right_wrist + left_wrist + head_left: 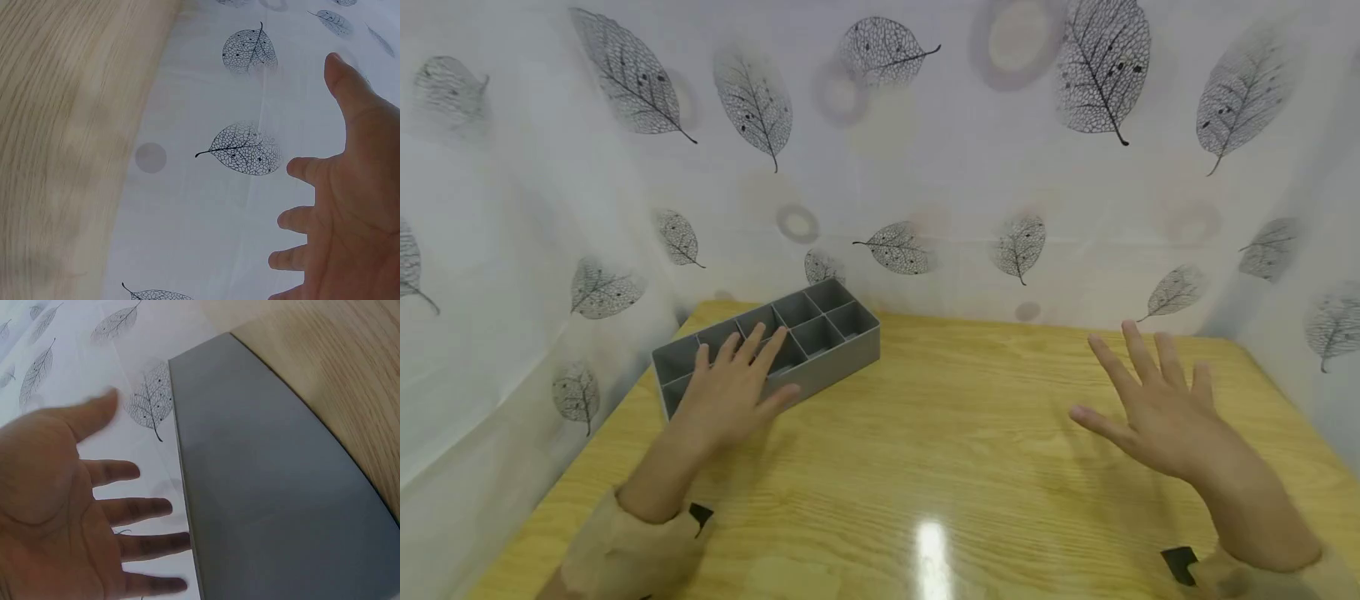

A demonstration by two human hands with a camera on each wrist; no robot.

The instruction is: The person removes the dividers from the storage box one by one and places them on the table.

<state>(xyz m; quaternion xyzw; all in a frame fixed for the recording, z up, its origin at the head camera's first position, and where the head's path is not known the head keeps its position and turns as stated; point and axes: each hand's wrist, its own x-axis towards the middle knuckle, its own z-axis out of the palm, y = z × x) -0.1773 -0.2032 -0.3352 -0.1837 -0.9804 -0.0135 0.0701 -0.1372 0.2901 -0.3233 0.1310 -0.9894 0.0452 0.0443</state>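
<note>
A grey divided box (838, 357) with several compartments stands at the left back of the table, set at a slant. My left hand (727, 397) is spread over its near side, hiding some of the compartments, and grips nothing. In the left wrist view the left palm (50, 506) faces the camera beside the box's plain grey side (269, 469); whether the fingertips touch it I cannot tell. On the right my other hand (1168, 417) hovers over the table with fingers spread, holding nothing. Its palm (356, 212) shows in the right wrist view.
The wooden table (955, 433) reflects a bright light near its front. A white curtain (955, 167) printed with leaves hangs behind it and along both sides. Beige sleeves (625, 550) cover the forearms.
</note>
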